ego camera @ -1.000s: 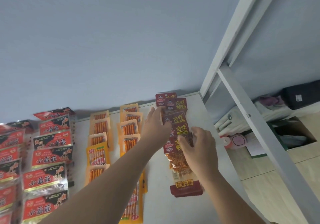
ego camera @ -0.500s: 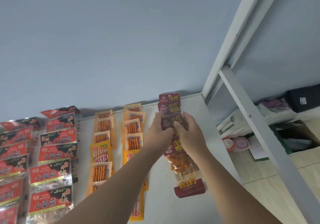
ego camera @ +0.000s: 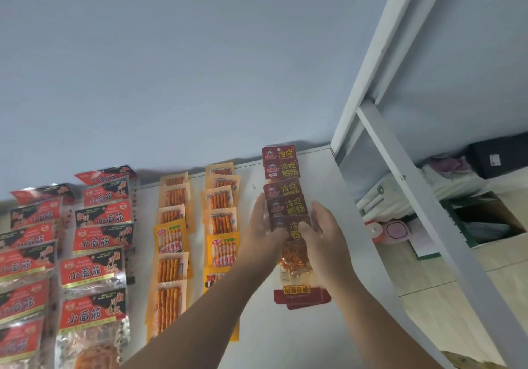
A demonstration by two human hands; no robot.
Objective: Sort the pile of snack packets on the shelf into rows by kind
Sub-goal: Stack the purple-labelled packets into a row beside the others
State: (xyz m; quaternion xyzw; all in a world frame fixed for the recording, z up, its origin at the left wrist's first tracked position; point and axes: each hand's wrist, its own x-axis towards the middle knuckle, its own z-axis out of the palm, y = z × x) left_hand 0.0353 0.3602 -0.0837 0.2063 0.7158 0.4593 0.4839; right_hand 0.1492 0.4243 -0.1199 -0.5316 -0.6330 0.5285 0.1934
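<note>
A row of overlapping dark red snack packets (ego camera: 287, 185) runs front to back on the right of the white shelf (ego camera: 257, 337). My left hand (ego camera: 264, 231) presses its left edge and my right hand (ego camera: 324, 238) its right edge, thumbs on the front-most packet (ego camera: 294, 257) with a clear window. To the left lie two rows of orange packets (ego camera: 171, 225), and two rows of red-and-black packets (ego camera: 100, 240) at the far left.
A white shelf upright (ego camera: 380, 88) and a slanted bar (ego camera: 423, 194) stand right of the shelf. Beyond them, on the floor, are a cardboard box (ego camera: 485, 225), a pink item (ego camera: 395, 230) and a black case (ego camera: 500, 157). The blue wall (ego camera: 171, 68) backs the shelf.
Both hands have come together on either side of the dark red row, the right hand moving up from the front packet; the row now looks straighter.
</note>
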